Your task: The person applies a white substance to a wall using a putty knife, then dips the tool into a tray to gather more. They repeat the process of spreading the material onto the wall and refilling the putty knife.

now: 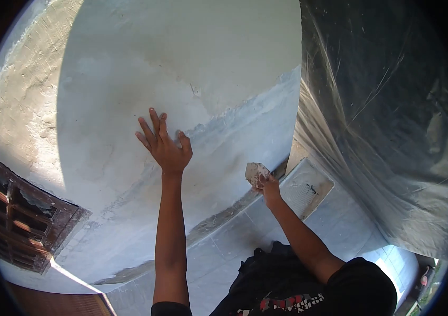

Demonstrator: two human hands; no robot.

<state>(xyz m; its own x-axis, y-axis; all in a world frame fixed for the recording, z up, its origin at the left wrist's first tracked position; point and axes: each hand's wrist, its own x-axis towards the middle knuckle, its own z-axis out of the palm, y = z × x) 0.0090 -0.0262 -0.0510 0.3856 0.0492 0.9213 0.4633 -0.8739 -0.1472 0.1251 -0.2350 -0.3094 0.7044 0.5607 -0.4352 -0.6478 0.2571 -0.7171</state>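
1. Head view, step in hand: you are working the plastered wall [145, 68]. By the look of it, this is a smoothing or rubbing pass along the lower band, where fresh white coat meets the greyer strip.

2. Head view, left hand [165, 145]: it lies flat against the wall with fingers extended and slightly apart, gripping nothing. It appears to brace you or feel the surface.

3. Head view, right hand [269, 188]: it is closed around a small pale pad [256, 172], possibly folded abrasive paper or a sponge; which one cannot be told. The pad projects above the fingers, at or just beside the wall, low and right of the left hand, the two hands well apart.

4. Head view, surroundings: a dark plastic sheet [387, 121] hangs at the right. A light rectangular panel [308, 187] sits just right of the right hand. A wooden lattice frame [18, 221] is at the far left. A tiled floor [245, 237] runs below the wall.

5. Next move, as a judgement: you would need to press the pad flat on the wall and stroke along the band edge, keeping the left hand clear of its path.
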